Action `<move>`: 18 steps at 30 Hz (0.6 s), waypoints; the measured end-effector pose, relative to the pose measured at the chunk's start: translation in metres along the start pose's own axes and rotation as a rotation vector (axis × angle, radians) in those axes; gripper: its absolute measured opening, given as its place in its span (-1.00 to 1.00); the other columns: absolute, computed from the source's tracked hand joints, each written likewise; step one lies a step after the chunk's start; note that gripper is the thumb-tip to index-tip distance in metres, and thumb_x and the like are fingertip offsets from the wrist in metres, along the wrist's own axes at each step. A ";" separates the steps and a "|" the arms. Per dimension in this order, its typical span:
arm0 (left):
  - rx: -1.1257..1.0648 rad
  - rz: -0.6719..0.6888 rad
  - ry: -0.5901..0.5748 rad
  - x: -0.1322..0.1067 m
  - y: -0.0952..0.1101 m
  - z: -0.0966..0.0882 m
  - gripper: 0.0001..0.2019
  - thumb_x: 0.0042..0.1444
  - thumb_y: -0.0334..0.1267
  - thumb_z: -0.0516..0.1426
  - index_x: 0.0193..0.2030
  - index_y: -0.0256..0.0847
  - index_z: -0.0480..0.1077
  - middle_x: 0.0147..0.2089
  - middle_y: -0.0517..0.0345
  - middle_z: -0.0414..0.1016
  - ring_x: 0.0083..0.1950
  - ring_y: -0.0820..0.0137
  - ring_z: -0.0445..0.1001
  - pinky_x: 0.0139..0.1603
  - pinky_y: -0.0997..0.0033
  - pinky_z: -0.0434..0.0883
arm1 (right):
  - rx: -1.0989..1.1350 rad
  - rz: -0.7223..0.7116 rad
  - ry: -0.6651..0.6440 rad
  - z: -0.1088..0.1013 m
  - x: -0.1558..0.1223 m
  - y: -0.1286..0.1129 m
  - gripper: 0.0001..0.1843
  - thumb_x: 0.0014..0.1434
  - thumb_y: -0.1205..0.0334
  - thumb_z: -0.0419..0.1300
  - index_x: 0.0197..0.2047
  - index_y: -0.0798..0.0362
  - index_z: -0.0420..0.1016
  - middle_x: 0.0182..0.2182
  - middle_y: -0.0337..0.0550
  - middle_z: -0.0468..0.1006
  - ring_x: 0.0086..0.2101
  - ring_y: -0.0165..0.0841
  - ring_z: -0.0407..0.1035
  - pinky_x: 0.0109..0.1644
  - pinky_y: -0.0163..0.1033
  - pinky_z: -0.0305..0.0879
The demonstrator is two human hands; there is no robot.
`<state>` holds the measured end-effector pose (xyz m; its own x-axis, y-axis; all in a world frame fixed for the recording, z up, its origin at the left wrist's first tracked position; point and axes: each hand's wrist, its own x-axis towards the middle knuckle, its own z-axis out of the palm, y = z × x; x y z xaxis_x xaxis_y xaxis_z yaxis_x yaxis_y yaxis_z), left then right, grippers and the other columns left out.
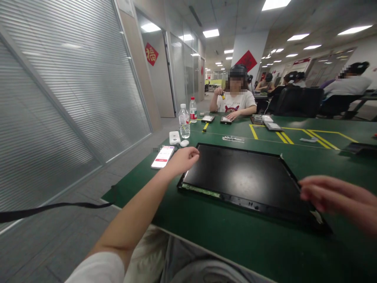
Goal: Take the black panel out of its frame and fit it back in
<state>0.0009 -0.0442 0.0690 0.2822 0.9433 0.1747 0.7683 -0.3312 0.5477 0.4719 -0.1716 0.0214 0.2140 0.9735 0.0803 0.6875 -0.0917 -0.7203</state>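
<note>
A flat black display panel (241, 173) lies face up in a thin black frame on the green table. A narrow green circuit strip (200, 190) shows along its near left edge, and a silvery tab (317, 216) sits at the near right corner. At the panel's far left edge, my left hand (185, 158) has its fingers curled together over the rim. My right hand (326, 194), slightly blurred, is at the right edge, fingers and thumb drawn together against the rim. The undersides of both grips are hidden.
Left of the panel lie a lit phone (163, 157), a white case (174, 137) and a water bottle (184, 122). A clear strip of small parts (233, 139) lies beyond. Across the green table (188, 220), a person (235, 94) handles hard drives (226, 120). Yellow tape (284, 137) marks the surface.
</note>
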 end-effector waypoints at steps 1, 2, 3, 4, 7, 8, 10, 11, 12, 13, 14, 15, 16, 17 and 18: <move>0.141 -0.062 0.070 0.015 -0.007 0.010 -0.72 0.45 -0.28 0.18 0.12 -0.27 0.69 0.16 -0.18 0.74 0.15 0.09 0.72 0.22 0.22 0.58 | 0.038 0.068 0.093 -0.003 0.025 -0.001 -0.41 0.04 -0.36 0.28 -0.06 -0.15 0.76 -0.12 0.09 0.77 -0.20 0.01 0.65 -0.16 0.03 0.60; 0.259 -0.118 0.089 0.025 -0.016 0.020 -0.71 0.44 -0.29 0.20 0.13 -0.33 0.69 0.24 -0.29 0.70 0.27 0.01 0.68 0.32 0.18 0.54 | 0.026 0.134 0.202 -0.003 0.045 0.001 -0.43 0.00 -0.29 0.27 -0.07 -0.12 0.74 -0.12 0.11 0.76 -0.20 0.01 0.63 -0.14 0.03 0.58; 0.344 -0.165 0.077 0.031 -0.025 0.029 -0.70 0.44 -0.28 0.21 0.15 -0.37 0.69 0.27 -0.37 0.67 0.32 -0.05 0.65 0.37 0.14 0.52 | -0.016 0.194 0.261 -0.003 0.061 0.006 -0.47 -0.01 -0.22 0.26 -0.09 -0.10 0.72 -0.15 0.12 0.74 -0.21 0.00 0.62 -0.12 0.03 0.55; 0.398 -0.202 0.071 0.033 -0.034 0.037 -0.68 0.46 -0.25 0.21 0.16 -0.40 0.69 0.27 -0.42 0.66 0.34 -0.10 0.63 0.39 0.09 0.50 | -0.073 0.247 0.261 -0.001 0.073 0.015 -0.53 -0.03 -0.15 0.25 -0.14 -0.09 0.70 -0.20 0.11 0.72 -0.24 0.01 0.61 -0.13 0.05 0.53; 0.416 -0.200 -0.004 0.029 -0.059 0.048 -0.63 0.49 -0.14 0.20 0.13 -0.40 0.71 0.27 -0.46 0.64 0.35 -0.18 0.60 0.44 -0.01 0.47 | -0.183 0.324 0.141 0.008 0.084 0.047 -0.60 -0.01 -0.03 0.26 -0.13 -0.11 0.74 -0.31 0.08 0.68 -0.32 0.01 0.58 -0.17 0.06 0.47; 0.401 -0.190 -0.037 0.028 -0.065 0.049 -0.63 0.48 -0.12 0.21 0.12 -0.38 0.73 0.28 -0.45 0.64 0.35 -0.19 0.59 0.44 -0.01 0.47 | -0.182 0.305 0.102 0.010 0.084 0.057 -0.60 0.03 -0.02 0.28 -0.09 -0.12 0.76 -0.27 0.09 0.70 -0.30 0.00 0.60 -0.16 0.04 0.47; 0.360 -0.163 -0.042 0.027 -0.074 0.051 -0.65 0.46 -0.17 0.21 0.13 -0.36 0.73 0.29 -0.44 0.62 0.37 -0.19 0.57 0.46 -0.01 0.46 | -0.211 0.288 0.062 0.015 0.083 0.072 -0.60 0.08 -0.01 0.29 -0.06 -0.12 0.80 -0.23 0.10 0.73 -0.29 0.00 0.62 -0.16 0.03 0.48; 0.341 -0.142 -0.036 0.028 -0.078 0.052 -0.66 0.45 -0.21 0.20 0.14 -0.34 0.74 0.28 -0.41 0.63 0.38 -0.16 0.57 0.48 0.00 0.44 | -0.235 0.272 0.057 0.018 0.082 0.076 -0.60 0.12 0.00 0.29 -0.04 -0.12 0.81 -0.21 0.10 0.75 -0.28 0.01 0.63 -0.16 0.02 0.47; 0.321 -0.125 -0.033 0.030 -0.081 0.053 -0.68 0.43 -0.25 0.20 0.13 -0.31 0.74 0.27 -0.37 0.64 0.37 -0.13 0.58 0.49 0.02 0.44 | -0.264 0.257 0.058 0.021 0.083 0.078 -0.59 0.14 0.01 0.27 -0.02 -0.12 0.83 -0.21 0.10 0.76 -0.26 0.02 0.64 -0.17 0.02 0.47; 0.293 -0.109 -0.026 0.032 -0.083 0.055 -0.70 0.40 -0.30 0.20 0.10 -0.28 0.75 0.26 -0.33 0.65 0.36 -0.09 0.60 0.50 0.05 0.44 | -0.291 0.241 0.059 0.024 0.083 0.080 -0.57 0.16 0.03 0.26 0.01 -0.11 0.83 -0.20 0.10 0.77 -0.24 0.03 0.65 -0.16 0.02 0.47; 0.259 -0.097 -0.016 0.034 -0.085 0.057 -0.71 0.38 -0.34 0.20 0.06 -0.27 0.76 0.24 -0.30 0.66 0.35 -0.06 0.61 0.50 0.07 0.44 | -0.319 0.232 0.059 0.027 0.083 0.080 -0.55 0.17 0.05 0.25 0.04 -0.09 0.84 -0.19 0.10 0.78 -0.23 0.05 0.66 -0.16 0.02 0.47; 0.219 -0.089 -0.004 0.036 -0.086 0.058 -0.72 0.35 -0.37 0.20 0.02 -0.26 0.77 0.23 -0.28 0.68 0.34 -0.05 0.62 0.49 0.09 0.45 | -0.343 0.228 0.048 0.030 0.083 0.079 -0.51 0.19 0.07 0.24 0.09 -0.06 0.84 -0.17 0.11 0.79 -0.21 0.04 0.67 -0.15 0.01 0.48; 0.175 -0.089 0.007 0.037 -0.087 0.059 -0.73 0.33 -0.40 0.20 -0.03 -0.25 0.77 0.21 -0.26 0.69 0.33 -0.04 0.62 0.48 0.10 0.46 | -0.365 0.222 0.039 0.032 0.083 0.077 -0.48 0.22 0.09 0.22 0.14 -0.01 0.83 -0.14 0.13 0.80 -0.21 0.03 0.67 -0.13 0.00 0.49; 0.127 -0.091 0.021 0.038 -0.088 0.059 -0.75 0.30 -0.41 0.21 -0.07 -0.23 0.77 0.18 -0.24 0.72 0.32 -0.03 0.63 0.48 0.10 0.47 | -0.390 0.219 0.035 0.034 0.082 0.075 -0.45 0.25 0.10 0.21 0.19 0.03 0.82 -0.10 0.16 0.80 -0.20 0.03 0.68 -0.11 -0.01 0.49; 0.072 -0.093 0.032 0.038 -0.088 0.059 -0.77 0.27 -0.42 0.23 -0.12 -0.21 0.77 0.12 -0.20 0.75 0.32 -0.03 0.63 0.47 0.10 0.48 | -0.419 0.218 0.030 0.036 0.080 0.073 -0.43 0.28 0.11 0.19 0.23 0.08 0.81 -0.05 0.20 0.80 -0.19 0.03 0.68 -0.09 -0.01 0.49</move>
<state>-0.0217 0.0197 -0.0204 0.1899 0.9699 0.1525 0.8301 -0.2415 0.5026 0.5145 -0.0924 -0.0497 0.4005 0.9161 -0.0178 0.8435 -0.3762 -0.3833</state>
